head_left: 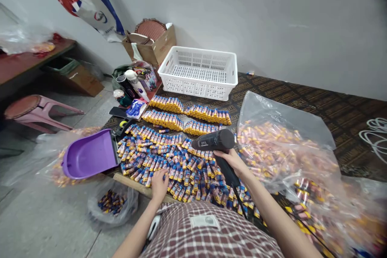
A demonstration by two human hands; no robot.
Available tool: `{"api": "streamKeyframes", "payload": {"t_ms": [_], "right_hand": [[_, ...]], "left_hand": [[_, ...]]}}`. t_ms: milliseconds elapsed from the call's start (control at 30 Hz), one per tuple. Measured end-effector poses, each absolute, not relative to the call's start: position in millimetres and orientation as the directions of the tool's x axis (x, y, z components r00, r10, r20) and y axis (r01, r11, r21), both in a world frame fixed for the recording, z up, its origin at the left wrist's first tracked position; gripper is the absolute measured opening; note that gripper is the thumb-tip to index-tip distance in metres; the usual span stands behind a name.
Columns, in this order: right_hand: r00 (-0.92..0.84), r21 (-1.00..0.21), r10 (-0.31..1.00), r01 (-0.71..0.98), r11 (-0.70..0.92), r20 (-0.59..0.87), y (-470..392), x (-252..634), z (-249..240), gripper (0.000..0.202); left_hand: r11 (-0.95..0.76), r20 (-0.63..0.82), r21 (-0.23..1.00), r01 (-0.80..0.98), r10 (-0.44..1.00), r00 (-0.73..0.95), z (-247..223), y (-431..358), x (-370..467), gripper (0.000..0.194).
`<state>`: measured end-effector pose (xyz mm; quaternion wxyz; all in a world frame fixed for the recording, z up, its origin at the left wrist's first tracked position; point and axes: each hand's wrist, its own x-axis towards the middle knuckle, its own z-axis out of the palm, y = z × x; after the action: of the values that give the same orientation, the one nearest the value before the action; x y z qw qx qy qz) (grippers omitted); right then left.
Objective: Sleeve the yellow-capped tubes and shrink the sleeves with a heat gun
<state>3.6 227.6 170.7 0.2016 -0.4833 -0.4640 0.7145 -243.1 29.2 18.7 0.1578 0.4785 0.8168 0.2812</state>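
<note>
The right hand (230,160) is clenched around the handle of a black heat gun (215,141), whose barrel points left across a loose spread of small blue-and-orange tubes (169,165) lying on the patterned mat (332,109). The left hand (159,183) rests at the near edge of that spread, its fingertips pressed down on one or two tubes; whether it pinches one or only steadies it cannot be told from here. Judging by this, the step in hand is heating the wrappers on the loose tubes, a patch at a time, with the free hand turning or holding them in place. Beyond the gun's barrel, farther from the grip, neat rows of tubes (187,113) lie side by side, and behind them stands a white basket (199,70). To the right of the gripping hand a big clear bag (281,149) bulges with more tubes. Left of the fingers on the tubes a purple scoop (90,155) sits at the mat's edge, with a small bag (113,201) of tubes below it on the floor. The next move probably calls for keeping the nozzle aimed clear of the left hand's fingers, since they lie close under the barrel's line.
</note>
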Motion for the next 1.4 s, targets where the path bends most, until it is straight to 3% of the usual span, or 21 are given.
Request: {"api": "streamKeyframes", "payload": {"t_ms": [200, 367, 767, 1100, 1400], "right_hand": [[-0.483, -0.841, 0.690, 0.262, -0.474, -0.539, 213.9, 17.0, 178.4, 0.028], [-0.321, -0.846, 0.783, 0.245, -0.474, -0.532, 203.5, 69.0, 179.9, 0.029], [-0.006, -0.849, 0.863, 0.180, -0.496, -0.506, 178.5, 187.7, 177.4, 0.026], [-0.164, -0.866, 0.851, 0.114, -0.487, -0.499, 195.8, 150.8, 148.5, 0.024], [-0.306, -0.869, 0.816, 0.093, -0.487, -0.490, 182.0, 52.5, 152.6, 0.027]], "left_hand": [[0.401, 0.008, 0.627, 0.668, 0.854, -0.520, 15.3, 19.1, -250.7, 0.024], [0.387, 0.008, 0.649, 0.655, 0.857, -0.515, 13.8, 17.8, -247.9, 0.025], [0.355, 0.007, 0.660, 0.662, 0.878, -0.479, 22.2, -17.4, -226.1, 0.027], [0.516, -0.054, 0.577, 0.633, 0.798, -0.601, 37.1, -85.9, -217.3, 0.033], [0.459, -0.059, 0.664, 0.591, 0.819, -0.571, 31.9, -54.7, -253.6, 0.027]]}}
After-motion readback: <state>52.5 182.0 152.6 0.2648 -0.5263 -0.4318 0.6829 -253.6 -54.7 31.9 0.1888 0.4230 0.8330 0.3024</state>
